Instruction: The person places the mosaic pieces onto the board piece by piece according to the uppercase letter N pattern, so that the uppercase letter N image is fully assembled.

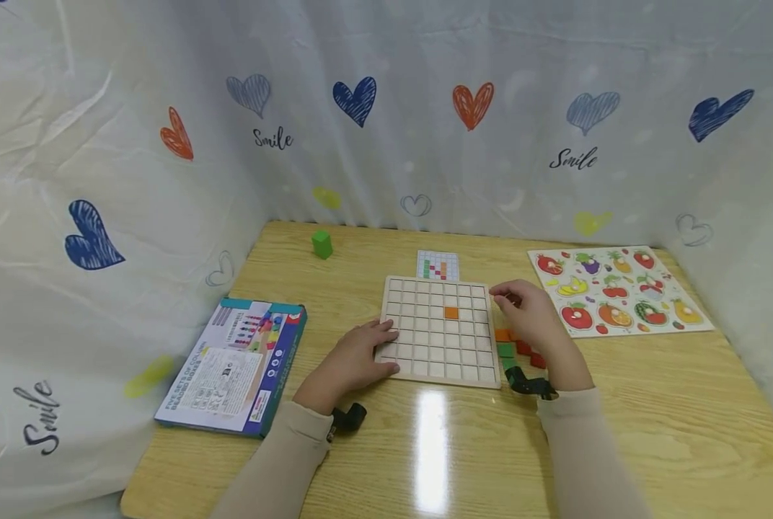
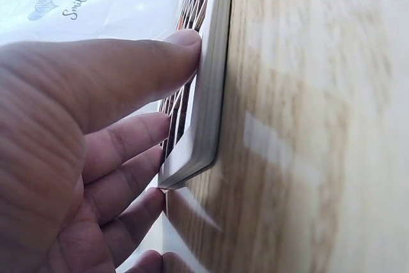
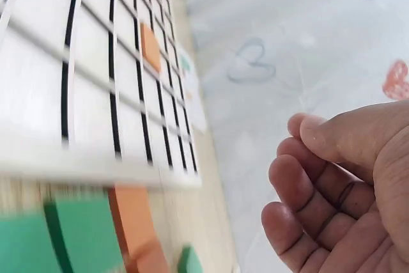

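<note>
A square wooden grid board lies on the table, with one orange tile in a cell of its upper right part. My left hand rests on the board's left edge near the front corner. In the left wrist view its thumb lies along the rim, the other fingers touching the side. Just above the board's right edge is my right hand. Its fingers are loosely curled, thumb tip against the index finger, and nothing shows between them. Beside the board lie green tiles, orange tiles and red tiles.
A small patterned card lies behind the board. Back left stands a green block. A flat box lies at the left and a fruit puzzle board at the right. A printed curtain hangs behind the table.
</note>
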`<state>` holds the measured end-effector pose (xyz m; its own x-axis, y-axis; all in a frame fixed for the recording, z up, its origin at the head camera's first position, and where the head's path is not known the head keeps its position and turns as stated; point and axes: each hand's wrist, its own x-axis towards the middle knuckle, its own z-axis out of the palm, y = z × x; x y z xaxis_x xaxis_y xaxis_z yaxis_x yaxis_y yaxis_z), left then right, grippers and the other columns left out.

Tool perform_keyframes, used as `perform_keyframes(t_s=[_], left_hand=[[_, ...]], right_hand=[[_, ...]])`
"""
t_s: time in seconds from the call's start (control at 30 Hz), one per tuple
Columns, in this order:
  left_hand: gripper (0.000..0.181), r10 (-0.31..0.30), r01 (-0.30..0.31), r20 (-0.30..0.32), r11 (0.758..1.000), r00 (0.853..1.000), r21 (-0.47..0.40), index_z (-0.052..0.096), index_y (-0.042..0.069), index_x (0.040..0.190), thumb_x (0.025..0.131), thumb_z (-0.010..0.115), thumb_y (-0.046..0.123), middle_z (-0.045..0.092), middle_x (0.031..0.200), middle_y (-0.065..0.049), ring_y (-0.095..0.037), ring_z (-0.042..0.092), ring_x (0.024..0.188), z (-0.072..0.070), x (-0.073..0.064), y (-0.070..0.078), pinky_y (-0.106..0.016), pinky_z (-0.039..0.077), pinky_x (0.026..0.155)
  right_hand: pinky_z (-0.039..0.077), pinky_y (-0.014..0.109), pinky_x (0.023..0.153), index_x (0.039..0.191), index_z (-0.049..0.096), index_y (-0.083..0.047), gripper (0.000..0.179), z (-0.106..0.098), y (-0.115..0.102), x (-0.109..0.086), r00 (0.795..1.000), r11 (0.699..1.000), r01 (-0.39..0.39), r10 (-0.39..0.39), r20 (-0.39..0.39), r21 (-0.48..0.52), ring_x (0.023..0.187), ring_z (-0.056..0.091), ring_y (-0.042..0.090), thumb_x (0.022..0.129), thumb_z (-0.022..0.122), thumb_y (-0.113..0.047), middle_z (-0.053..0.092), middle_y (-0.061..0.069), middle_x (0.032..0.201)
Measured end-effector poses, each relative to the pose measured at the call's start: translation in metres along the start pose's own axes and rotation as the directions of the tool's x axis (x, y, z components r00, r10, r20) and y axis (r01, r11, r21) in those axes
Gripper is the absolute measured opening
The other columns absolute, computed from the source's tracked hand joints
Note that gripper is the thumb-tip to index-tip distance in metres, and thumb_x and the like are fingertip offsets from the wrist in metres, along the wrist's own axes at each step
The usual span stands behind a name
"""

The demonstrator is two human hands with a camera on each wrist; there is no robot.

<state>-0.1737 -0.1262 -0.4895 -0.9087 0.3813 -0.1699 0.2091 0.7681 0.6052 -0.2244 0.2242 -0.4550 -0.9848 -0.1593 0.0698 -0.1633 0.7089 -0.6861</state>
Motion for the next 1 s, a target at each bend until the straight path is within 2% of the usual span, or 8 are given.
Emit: perform_keyframes(t_s=[0.1, 0.23, 0.33, 0.43, 0.5, 0.83, 0.93, 1.0], left_hand=[[0.065, 0.009, -0.009, 0.001, 1.000, 1.000, 0.000, 0.061, 0.018, 0.158, 0.099, 0.082, 0.034, 0.042, 0.175, 0.002, -0.030, 0.028, 0.167, 0.000, 0.000, -0.001, -0.059, 0.028, 0.134], [0.065, 0.022, -0.022, 0.004, 1.000, 1.000, 0.004, 0.060, 0.017, 0.158, 0.100, 0.081, 0.034, 0.042, 0.175, 0.001, -0.030, 0.028, 0.168, 0.001, 0.000, -0.002, -0.059, 0.028, 0.134], [0.065, 0.018, -0.018, 0.002, 1.000, 1.000, 0.004, 0.060, 0.017, 0.158, 0.100, 0.081, 0.034, 0.041, 0.175, 0.002, -0.030, 0.028, 0.168, 0.001, 0.000, -0.002, -0.059, 0.027, 0.135], [0.065, 0.011, -0.011, -0.004, 1.000, 1.000, -0.005, 0.061, 0.018, 0.158, 0.099, 0.082, 0.034, 0.042, 0.175, 0.002, -0.030, 0.028, 0.168, 0.000, -0.001, -0.001, -0.059, 0.027, 0.134], [0.064, 0.006, -0.006, -0.004, 1.000, 1.000, -0.004, 0.061, 0.018, 0.158, 0.099, 0.082, 0.034, 0.042, 0.175, 0.003, -0.030, 0.028, 0.168, -0.001, -0.002, 0.000, -0.059, 0.027, 0.134], [0.065, -0.003, 0.003, -0.007, 1.000, 1.000, 0.003, 0.061, 0.019, 0.158, 0.098, 0.083, 0.034, 0.042, 0.175, 0.004, -0.029, 0.029, 0.167, -0.003, -0.002, 0.003, -0.059, 0.028, 0.134], [0.065, -0.004, 0.004, -0.007, 1.000, 1.000, 0.004, 0.062, 0.019, 0.157, 0.098, 0.083, 0.034, 0.043, 0.174, 0.004, -0.029, 0.029, 0.167, -0.002, -0.001, 0.003, -0.059, 0.028, 0.134], [0.065, -0.004, 0.004, -0.006, 1.000, 1.000, 0.006, 0.062, 0.019, 0.157, 0.098, 0.083, 0.034, 0.043, 0.174, 0.004, -0.029, 0.029, 0.167, -0.001, -0.001, 0.002, -0.059, 0.028, 0.134]], right_hand=[[0.057, 0.042, 0.081, 0.133, 0.074, -0.003, 0.029, -0.009, 0.013, -0.010, 1.000, 0.999, -0.009, 0.010, 0.020, -0.042, 0.102, 0.062, 0.033, 0.113, 0.060, -0.018, 0.070, 0.019, 0.127], [0.058, 0.055, 0.094, 0.128, 0.077, -0.003, 0.024, -0.012, 0.030, -0.020, 0.995, 0.990, -0.001, 0.014, 0.094, -0.143, 0.108, 0.064, 0.036, 0.109, 0.066, -0.013, 0.070, 0.020, 0.127], [0.057, 0.050, 0.089, 0.125, 0.079, -0.002, 0.023, -0.012, 0.039, -0.025, 0.989, 0.981, 0.026, 0.002, 0.146, -0.191, 0.099, 0.062, 0.032, 0.106, 0.070, -0.011, 0.068, 0.019, 0.122], [0.048, 0.038, 0.075, 0.125, 0.079, -0.001, 0.024, -0.012, 0.043, -0.027, 0.985, 0.983, 0.030, 0.002, 0.170, -0.183, 0.087, 0.052, 0.025, 0.104, 0.073, -0.011, 0.066, 0.018, 0.117], [0.044, 0.035, 0.073, 0.126, 0.078, -0.001, 0.025, -0.011, 0.043, -0.027, 0.984, 0.984, 0.030, 0.002, 0.178, -0.177, 0.086, 0.050, 0.023, 0.104, 0.074, -0.012, 0.065, 0.017, 0.118], [0.051, 0.047, 0.088, 0.122, 0.074, -0.001, 0.021, -0.010, 0.041, -0.027, 0.984, 0.985, 0.021, 0.009, 0.176, -0.172, 0.099, 0.056, 0.029, 0.104, 0.074, -0.011, 0.064, 0.022, 0.123], [0.051, 0.045, 0.085, 0.118, 0.071, -0.002, 0.018, -0.009, 0.040, -0.027, 0.986, 0.988, 0.009, 0.017, 0.166, -0.155, 0.095, 0.055, 0.027, 0.103, 0.074, -0.010, 0.064, 0.020, 0.119], [0.050, 0.040, 0.078, 0.117, 0.070, -0.003, 0.016, -0.009, 0.040, -0.027, 0.986, 0.990, -0.015, 0.037, 0.162, -0.138, 0.087, 0.054, 0.025, 0.103, 0.075, -0.010, 0.065, 0.017, 0.109]])
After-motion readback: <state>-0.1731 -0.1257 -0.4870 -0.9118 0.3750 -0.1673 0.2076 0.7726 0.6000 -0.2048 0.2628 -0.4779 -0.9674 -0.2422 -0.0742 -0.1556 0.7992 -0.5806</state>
